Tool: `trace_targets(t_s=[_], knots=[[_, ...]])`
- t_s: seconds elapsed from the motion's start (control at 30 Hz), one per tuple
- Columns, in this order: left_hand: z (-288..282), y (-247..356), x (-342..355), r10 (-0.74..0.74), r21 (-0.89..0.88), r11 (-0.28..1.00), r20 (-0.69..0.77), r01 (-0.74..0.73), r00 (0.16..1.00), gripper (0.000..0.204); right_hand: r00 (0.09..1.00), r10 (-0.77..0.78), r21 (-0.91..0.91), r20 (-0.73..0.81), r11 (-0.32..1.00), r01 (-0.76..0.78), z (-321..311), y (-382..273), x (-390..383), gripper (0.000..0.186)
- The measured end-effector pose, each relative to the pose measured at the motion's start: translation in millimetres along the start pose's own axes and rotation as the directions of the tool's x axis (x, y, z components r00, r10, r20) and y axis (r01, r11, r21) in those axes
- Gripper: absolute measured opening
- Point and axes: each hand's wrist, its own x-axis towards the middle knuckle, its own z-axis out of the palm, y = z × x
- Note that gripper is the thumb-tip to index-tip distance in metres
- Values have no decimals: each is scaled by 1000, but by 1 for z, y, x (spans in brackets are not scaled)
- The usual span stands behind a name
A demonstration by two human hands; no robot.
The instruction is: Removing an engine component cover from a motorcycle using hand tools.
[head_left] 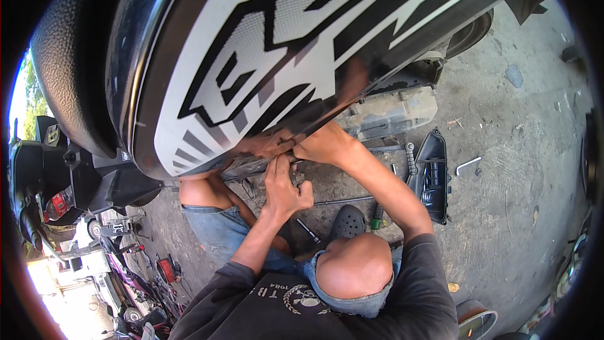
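Observation:
A glossy black body panel (340, 63) of a scooter, with white and grey graphics, slants across the top. At its lower edge, my left hand (286, 190) has its fingers stretched up against the rim, with the thumb standing apart. Just right of it, my right hand (318, 145) reaches in at the same edge. The panel and the hand's own angle hide most of its fingers, so any grip is not visible. Below, on the ground, lie a socket extension bar (308, 230), a thin metal rod (343, 201) and a green-handled screwdriver (377, 218).
Right of my arm, a black plastic tray-like part (434, 179) holds tools, beside a ratchet (411, 157). A hex key (469, 165) lies farther right. A dusty engine cover (390, 113) and a wheel (470, 34) are beyond. Parked motorcycles (126, 264) stand at left.

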Motion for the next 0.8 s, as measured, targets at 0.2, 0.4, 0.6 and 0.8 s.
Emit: trace_targets(t_s=[0.2, 0.4, 0.6, 0.8], knots=[[-2, -2, 2, 56, -28, 998, -55, -57, 997, 35, 954, 62, 239, 293, 962, -136, -3, -19, 40, 36], [2, 0, -1, -2, -3, 1000, -6, 2, 1000, 35, 849, 511, 377, -136, 819, -432, -32, -32, -15, 15], [-5, 2, -1, -24, 34, 999, 25, 23, 999, 33, 744, 568, 555, -352, 767, -323, 1, -10, -54, 10], [0, -3, -1, -32, 0, 999, 2, 32, 999, 32, 750, 532, 498, -393, 809, -313, 21, -3, -65, 10]])
